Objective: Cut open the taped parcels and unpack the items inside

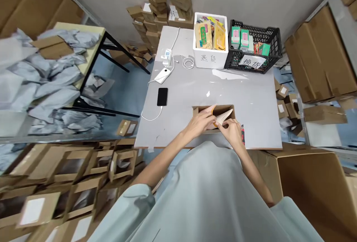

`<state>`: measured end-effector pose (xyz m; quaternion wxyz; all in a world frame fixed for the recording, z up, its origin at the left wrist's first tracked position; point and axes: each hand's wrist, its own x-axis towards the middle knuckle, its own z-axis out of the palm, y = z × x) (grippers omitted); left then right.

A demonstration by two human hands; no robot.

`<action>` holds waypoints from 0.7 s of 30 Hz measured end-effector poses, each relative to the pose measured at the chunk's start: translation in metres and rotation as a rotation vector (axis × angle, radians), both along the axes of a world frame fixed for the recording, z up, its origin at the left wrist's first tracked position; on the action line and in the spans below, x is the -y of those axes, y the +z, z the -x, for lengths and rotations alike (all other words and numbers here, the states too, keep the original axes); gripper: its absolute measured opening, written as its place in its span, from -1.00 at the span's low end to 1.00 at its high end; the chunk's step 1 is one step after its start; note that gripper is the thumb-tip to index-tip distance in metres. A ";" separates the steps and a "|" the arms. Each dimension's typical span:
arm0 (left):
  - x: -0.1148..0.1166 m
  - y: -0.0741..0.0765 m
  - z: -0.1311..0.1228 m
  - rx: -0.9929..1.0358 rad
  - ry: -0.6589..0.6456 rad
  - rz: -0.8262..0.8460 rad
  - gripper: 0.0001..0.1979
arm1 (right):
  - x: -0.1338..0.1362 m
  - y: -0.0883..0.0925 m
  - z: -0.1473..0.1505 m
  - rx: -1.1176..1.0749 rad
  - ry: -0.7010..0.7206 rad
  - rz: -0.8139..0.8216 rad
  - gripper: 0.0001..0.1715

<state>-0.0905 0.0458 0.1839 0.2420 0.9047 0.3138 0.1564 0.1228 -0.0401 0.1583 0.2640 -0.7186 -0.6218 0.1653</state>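
A small open cardboard box [195, 111] sits near the front edge of the table, in front of my body. Inside it stands a pale packet [224, 116] with an orange edge, its top poking above the rim. My left hand [200, 123] reaches over the left side of the box, fingers closed on the packet's orange-edged part. From the right, my right hand [232, 130] pinches the packet's pale edge. Both hands hide much of the box's contents. A red and black utility knife [243, 134] lies just right of my right hand.
At the table's back are a white foam box [209, 59] of packets and a black crate [252, 63] of small boxes. A phone [162, 96], cable and power strip [167, 58] lie left. Cardboard boxes [83, 182] crowd the floor left; a large open carton [306, 156] stands right.
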 end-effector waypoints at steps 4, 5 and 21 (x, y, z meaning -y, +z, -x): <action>-0.004 -0.015 -0.002 0.147 0.009 0.097 -0.68 | -0.006 -0.002 0.003 -0.042 0.093 0.010 -0.60; -0.004 -0.020 -0.003 0.192 0.014 0.140 -0.71 | -0.005 -0.002 0.005 -0.030 0.111 0.010 -0.63; 0.009 -0.065 -0.002 0.238 0.082 0.496 -0.81 | 0.022 0.061 0.031 -0.168 -0.367 -0.277 -0.61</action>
